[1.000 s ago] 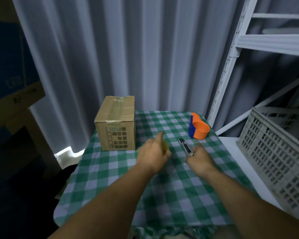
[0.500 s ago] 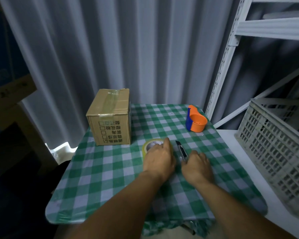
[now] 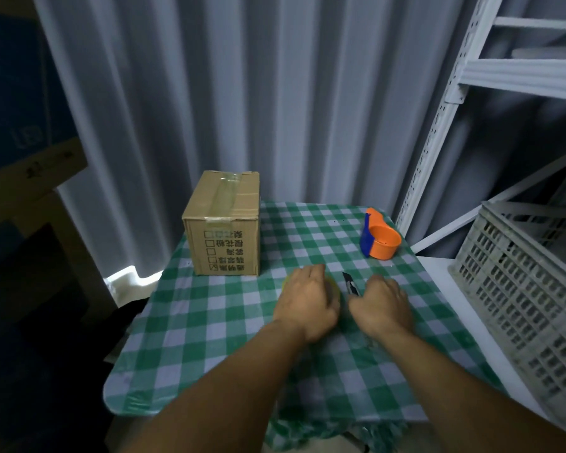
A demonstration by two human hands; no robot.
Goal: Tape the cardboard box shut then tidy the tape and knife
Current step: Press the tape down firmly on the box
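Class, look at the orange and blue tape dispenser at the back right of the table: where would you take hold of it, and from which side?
Probably grip the tape dispenser across its round orange body, coming from above. It stands alone on the tablecloth with its open ring facing up, so fingers can close around the curved wall. Avoid the blue end, where a cutting edge may sit.

The surface (image 3: 209,325), under a green checked cloth, carries a box (image 3: 224,228), orange dispenser (image 3: 380,239), knife (image 3: 350,282) and tape (image 3: 286,282).
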